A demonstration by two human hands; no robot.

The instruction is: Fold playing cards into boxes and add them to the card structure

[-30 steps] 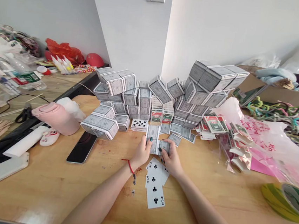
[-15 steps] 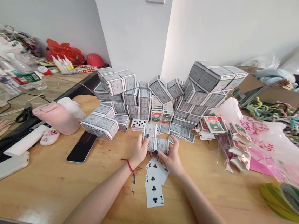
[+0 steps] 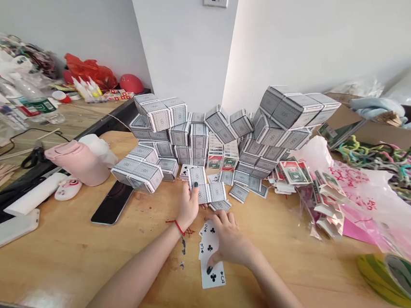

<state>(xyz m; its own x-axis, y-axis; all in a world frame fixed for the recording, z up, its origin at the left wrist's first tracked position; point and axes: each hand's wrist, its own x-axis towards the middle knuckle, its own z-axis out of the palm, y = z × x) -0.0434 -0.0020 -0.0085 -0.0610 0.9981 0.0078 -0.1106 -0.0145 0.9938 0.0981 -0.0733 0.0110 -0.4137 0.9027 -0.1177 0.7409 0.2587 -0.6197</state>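
My left hand [image 3: 187,208] is closed on patterned, face-down playing cards [image 3: 198,185], its thumb pressed on top. Another folded-looking card piece [image 3: 217,192] sticks out to the right of them. My right hand [image 3: 231,239] is over a few face-up club cards [image 3: 212,281] on the table, thumb spread away from the fingers. It partly covers those cards; whether its fingertips touch them I cannot tell. Beyond my hands, folded card blocks [image 3: 217,123] are stacked into a structure, with a face-up deck [image 3: 185,172] and several small folded card pieces [image 3: 238,192] in front.
A black phone [image 3: 112,202], pink bottle [image 3: 79,161] and white phone-like object [image 3: 5,234] lie to the left. On the right are red-green card boxes [image 3: 294,172], a plastic bag [image 3: 362,183] and a yellow-green tape roll [image 3: 393,278].
My right hand has let go of the cards and moved down over the face-up clubs. The left hand has tilted its cards leftward. A small folded piece now lies right of them.
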